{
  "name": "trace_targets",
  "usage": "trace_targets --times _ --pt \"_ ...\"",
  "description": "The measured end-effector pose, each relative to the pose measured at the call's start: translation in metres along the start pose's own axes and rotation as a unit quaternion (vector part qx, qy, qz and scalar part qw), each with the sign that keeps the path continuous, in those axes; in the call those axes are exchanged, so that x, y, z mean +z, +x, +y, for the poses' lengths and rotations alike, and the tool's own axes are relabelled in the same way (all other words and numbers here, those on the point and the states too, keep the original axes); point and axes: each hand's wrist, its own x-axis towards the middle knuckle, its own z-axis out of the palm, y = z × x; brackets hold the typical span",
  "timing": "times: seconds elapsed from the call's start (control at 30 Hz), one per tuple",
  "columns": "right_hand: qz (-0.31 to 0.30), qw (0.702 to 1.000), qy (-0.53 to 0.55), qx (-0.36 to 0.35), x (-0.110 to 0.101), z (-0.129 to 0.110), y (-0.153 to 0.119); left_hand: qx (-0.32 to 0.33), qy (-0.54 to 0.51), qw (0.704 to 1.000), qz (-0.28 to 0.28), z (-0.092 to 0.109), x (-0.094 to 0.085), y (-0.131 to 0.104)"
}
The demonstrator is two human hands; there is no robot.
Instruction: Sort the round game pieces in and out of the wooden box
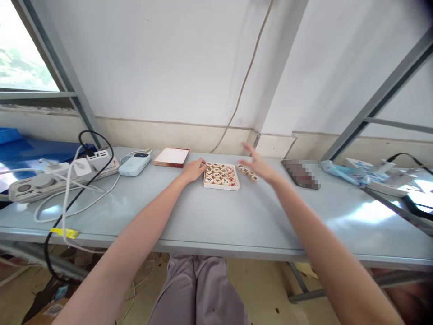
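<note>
A shallow white box (221, 188) on the table holds rows of round wooden xiangqi pieces (216, 174), marked with black and red characters. My left hand (194, 170) is closed on the box's upper left corner, with the fingertips at its rim. To the right of the box, several loose xiangqi pieces (249, 173) lie in a slanting line. Above and beside them is my right hand (260, 167), slightly blurred, its fingers apart and nothing visible in them. Left of the box lies a box lid (171, 157) with a white inside and dark red edges.
On the left stand a light blue power bank (135, 164) and a power strip (43, 183) with tangled cables. A dark, pixelated flat object (301, 174) lies to the right. Plastic packaging (345, 174) is farther right. The grey table (216, 221) backs onto a wall.
</note>
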Motion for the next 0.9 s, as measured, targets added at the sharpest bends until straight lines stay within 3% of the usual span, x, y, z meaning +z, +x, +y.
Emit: trace_targets --times 0.13,0.27,0.43,0.6,0.7,0.8,0.9 --pt "-0.105 0.984 -0.091 0.111 0.026 0.012 0.004 0.005 0.001 1.0 -0.012 -0.001 0.001 0.002" --pt "-0.108 0.983 -0.136 0.062 0.034 0.029 -0.005 0.0 0.0 1.0 -0.008 -0.001 0.001 0.0" --pt "-0.133 0.984 -0.121 -0.004 0.025 0.054 -0.006 0.0 0.001 1.0 -0.01 0.0 0.0 -0.002" --pt "-0.081 0.98 -0.148 0.104 0.009 0.073 -0.011 0.0 0.011 1.0 -0.014 0.003 0.0 -0.001" --pt "-0.024 0.988 -0.098 0.119 -0.002 0.075 -0.011 0.001 0.011 1.0 -0.017 0.004 -0.001 -0.002" --pt "0.069 0.992 0.014 0.103 -0.016 0.062 -0.005 0.004 0.012 1.0 -0.016 0.005 -0.001 -0.003" --pt "0.155 0.974 0.131 0.098 -0.038 0.03 -0.008 0.007 0.018 1.0 -0.013 0.005 -0.001 -0.003"
